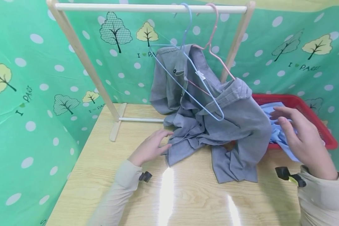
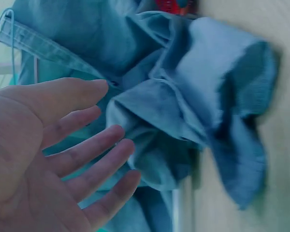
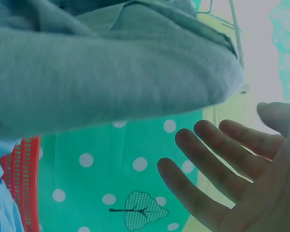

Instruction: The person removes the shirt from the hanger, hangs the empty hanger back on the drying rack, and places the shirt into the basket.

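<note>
While a grey shirt hangs on the pink hanger, my left hand and right hand hover near it, both released and relaxed.

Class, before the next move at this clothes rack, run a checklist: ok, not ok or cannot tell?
1. Pink hanger hooked on rail: ok.
2. Grey shirt on pink hanger: ok.
3. Shirt hanging straight: not ok, bunched and slanting.
4. Blue hanger free of clothes: ok.
5. Left hand and right hand empty: ok.
6. Blue cloth wholly inside red basket: not ok, part spills over.
</note>
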Available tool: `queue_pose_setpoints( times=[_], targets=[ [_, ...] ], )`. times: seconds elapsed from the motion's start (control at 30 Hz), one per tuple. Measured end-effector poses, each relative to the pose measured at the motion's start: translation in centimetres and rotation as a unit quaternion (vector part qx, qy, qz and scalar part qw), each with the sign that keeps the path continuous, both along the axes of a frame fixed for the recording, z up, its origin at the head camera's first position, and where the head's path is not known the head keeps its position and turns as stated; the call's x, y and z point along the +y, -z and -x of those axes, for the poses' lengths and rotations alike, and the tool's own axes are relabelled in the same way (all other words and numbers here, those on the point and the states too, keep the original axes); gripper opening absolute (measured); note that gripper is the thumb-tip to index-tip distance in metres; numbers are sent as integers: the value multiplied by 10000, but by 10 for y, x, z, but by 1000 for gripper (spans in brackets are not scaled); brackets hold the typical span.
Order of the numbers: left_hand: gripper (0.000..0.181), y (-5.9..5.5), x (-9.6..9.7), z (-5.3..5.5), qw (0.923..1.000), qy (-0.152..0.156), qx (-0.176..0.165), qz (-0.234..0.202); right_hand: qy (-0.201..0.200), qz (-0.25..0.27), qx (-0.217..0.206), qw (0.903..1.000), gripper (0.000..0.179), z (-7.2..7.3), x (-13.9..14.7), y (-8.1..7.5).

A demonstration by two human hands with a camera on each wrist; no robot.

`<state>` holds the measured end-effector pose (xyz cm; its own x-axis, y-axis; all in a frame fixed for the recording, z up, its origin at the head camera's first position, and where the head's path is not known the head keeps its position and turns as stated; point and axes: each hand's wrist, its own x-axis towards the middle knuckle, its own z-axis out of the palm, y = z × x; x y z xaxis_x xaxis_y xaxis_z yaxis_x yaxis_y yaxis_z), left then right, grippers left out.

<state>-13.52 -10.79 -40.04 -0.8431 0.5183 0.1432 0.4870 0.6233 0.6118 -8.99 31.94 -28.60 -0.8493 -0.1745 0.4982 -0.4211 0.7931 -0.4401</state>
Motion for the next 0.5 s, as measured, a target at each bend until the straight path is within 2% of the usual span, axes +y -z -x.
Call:
queue_pose_setpoints(
  times=[0.3,0.5],
  targets=[
    [40,-35,8,7,9981,33,567,-255,-249,311,143,9991,39,-5,-15,-4],
    [37,-67,17,15,9928,183,1045,-563,-344,414,116,9985,43,-7,-24,-10]
  ],
)
